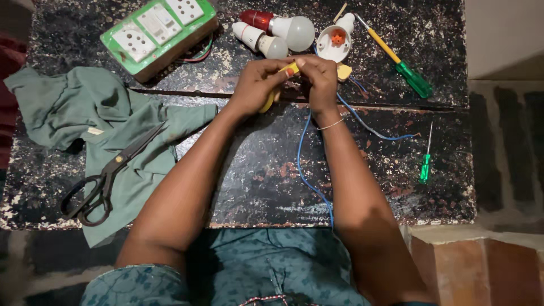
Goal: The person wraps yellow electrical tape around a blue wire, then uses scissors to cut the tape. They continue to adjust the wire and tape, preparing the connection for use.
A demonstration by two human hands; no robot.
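Note:
My left hand and my right hand meet over the middle of a worn black board. Both grip a yellow-handled tool; its working end is hidden by my fingers. A blue wire runs from my hands down toward my lap, and a second blue strand trails off to the right. Just beyond my hands lie a white lamp holder with an orange centre and two bulbs, one with a red base.
A green and white switchboard sits at the back left. Black scissors lie on a green cloth at the left. A yellow-shafted, green-handled screwdriver and a small green tester screwdriver lie at the right.

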